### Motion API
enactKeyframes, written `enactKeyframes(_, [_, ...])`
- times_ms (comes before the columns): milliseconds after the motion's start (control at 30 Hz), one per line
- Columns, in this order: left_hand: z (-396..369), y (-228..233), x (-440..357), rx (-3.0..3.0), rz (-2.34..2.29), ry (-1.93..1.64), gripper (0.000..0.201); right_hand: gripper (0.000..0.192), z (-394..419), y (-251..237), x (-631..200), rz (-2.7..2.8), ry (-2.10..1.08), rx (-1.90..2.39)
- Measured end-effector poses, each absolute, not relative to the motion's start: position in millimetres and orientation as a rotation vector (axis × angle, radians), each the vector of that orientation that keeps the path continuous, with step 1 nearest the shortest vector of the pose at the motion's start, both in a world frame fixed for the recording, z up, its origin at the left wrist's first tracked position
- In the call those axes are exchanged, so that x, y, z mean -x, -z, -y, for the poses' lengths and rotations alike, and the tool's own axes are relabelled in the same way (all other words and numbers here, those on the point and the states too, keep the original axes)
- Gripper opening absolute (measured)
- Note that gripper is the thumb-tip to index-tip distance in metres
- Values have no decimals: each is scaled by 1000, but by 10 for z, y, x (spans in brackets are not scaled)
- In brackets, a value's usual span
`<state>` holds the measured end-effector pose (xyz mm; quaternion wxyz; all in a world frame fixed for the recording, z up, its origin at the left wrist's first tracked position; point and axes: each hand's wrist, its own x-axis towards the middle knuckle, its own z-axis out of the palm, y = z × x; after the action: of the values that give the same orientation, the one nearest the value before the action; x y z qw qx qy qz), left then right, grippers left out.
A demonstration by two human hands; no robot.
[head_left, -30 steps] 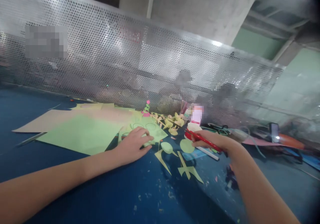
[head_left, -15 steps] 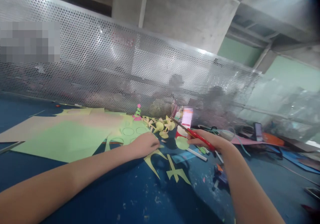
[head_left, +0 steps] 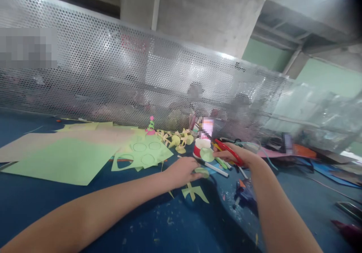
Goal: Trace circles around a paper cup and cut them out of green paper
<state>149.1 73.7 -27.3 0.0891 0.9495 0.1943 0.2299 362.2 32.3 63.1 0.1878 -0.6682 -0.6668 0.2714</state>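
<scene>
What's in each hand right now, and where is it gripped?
Right hand: red scissors, by the handle end, plus a green paper circle. Left hand pinches a small green cutout at its edge.

The paper sheets look matt and thin. The counter is a dull blue, speckled with scraps. The scissors have glossy red plastic handles. The perforated screen is shiny metal.

My blue table runs up to a shiny perforated metal screen catching bright glare along its top edge, with a grey concrete pillar and beams above it and pale green walls off to the right.
</scene>
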Motion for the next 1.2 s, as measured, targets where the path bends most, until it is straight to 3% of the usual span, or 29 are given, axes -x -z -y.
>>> enactKeyframes(167, [-629,218,-1215,-2611,-698,-767,37,37,-407,-546,-3568,1925,-1001,1858])
enactKeyframes(367, [-381,266,-962,-2641,-773,-468,57,29,-453,-522,-3554,1952,-1094,1945])
enactKeyframes(700, [-358,391,-906,-2673,-505,-541,14,26,-228,-785,-3576,1911,-1099,1797])
enactKeyframes(967, [-503,330,-786,-2495,-634,-678,22,46,-235,-812,-3584,1934,-1057,1769])
enactKeyframes(1200, [-978,72,-463,-1933,-1002,-789,24,45,-234,-809,-3526,1975,-1017,1759])
